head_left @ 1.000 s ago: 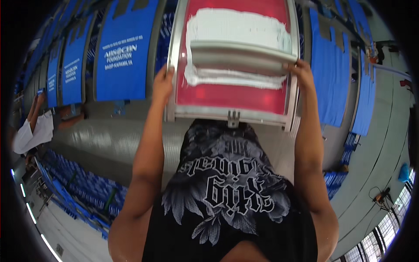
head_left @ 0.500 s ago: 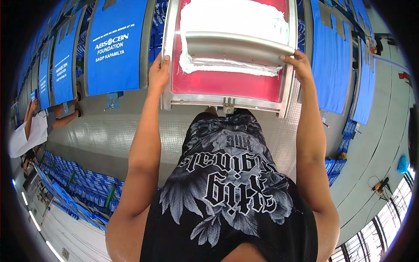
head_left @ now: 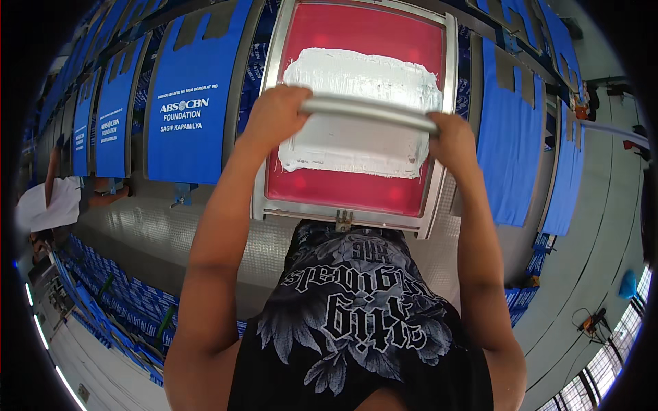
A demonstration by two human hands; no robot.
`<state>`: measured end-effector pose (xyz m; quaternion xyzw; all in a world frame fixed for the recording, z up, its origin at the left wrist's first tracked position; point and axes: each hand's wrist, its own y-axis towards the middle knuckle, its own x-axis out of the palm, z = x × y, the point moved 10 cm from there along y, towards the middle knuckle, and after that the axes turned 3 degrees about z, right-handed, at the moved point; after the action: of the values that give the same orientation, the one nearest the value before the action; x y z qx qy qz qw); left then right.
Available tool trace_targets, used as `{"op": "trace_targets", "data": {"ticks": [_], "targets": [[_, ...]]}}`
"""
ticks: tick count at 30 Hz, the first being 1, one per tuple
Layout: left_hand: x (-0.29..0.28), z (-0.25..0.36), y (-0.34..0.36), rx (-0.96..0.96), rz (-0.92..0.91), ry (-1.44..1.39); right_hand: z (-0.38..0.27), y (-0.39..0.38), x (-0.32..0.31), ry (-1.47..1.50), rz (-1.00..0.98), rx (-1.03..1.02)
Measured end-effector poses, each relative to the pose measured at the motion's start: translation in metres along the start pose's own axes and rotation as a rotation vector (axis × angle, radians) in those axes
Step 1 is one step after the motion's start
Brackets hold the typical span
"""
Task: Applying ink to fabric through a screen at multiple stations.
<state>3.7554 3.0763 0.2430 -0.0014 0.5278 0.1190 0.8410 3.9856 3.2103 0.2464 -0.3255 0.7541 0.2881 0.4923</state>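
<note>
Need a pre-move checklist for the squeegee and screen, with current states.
1. Left hand closed on the squeegee, left end: ok.
2. Right hand closed on its right end: ok.
3. White ink within the metal frame, bare red mesh showing on the near and far sides: ok.
4. Squeegee edge touching the mesh: cannot tell, the bar is blurred.
5. Surface under the screen lined up: cannot tell, hidden from this view.
6. Co-worker's white shirt apart from the frame: ok, far left.
</note>
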Motion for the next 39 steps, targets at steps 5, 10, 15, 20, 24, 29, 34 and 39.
{"op": "trace_targets", "data": {"ticks": [5, 10, 15, 20, 24, 29, 34, 39], "targets": [[0.052, -0.035, 0.01, 0.049, 0.117, 0.086, 0.018, 0.037, 0.071, -0.288, -0.022, -0.105], [0.03, 0.01, -0.095, -0.07, -0.039, 0.041, -0.028, -0.065, 0.034, 0.03, -0.116, -0.044], [0.044, 0.017, -0.126, -0.146, 0.001, -0.095, -0.036, -0.098, 0.038, 0.067, -0.19, 0.09], [0.046, -0.041, 0.015, -0.084, 0.113, -0.026, 0.027, 0.033, 0.055, -0.152, -0.085, -0.047], [0.034, -0.051, 0.067, -0.165, -0.044, -0.041, 0.046, 0.074, 0.041, -0.125, -0.182, 0.06], [0.041, 0.004, -0.093, -0.163, -0.205, -0.015, -0.018, -0.072, 0.04, -0.059, -0.312, 0.067], [0.053, -0.024, -0.046, -0.176, -0.068, 0.006, 0.009, -0.031, 0.068, -0.069, -0.2, 0.082], [0.031, -0.057, 0.089, -0.24, -0.118, -0.082, 0.05, 0.097, 0.044, -0.11, -0.217, 0.035]]}}
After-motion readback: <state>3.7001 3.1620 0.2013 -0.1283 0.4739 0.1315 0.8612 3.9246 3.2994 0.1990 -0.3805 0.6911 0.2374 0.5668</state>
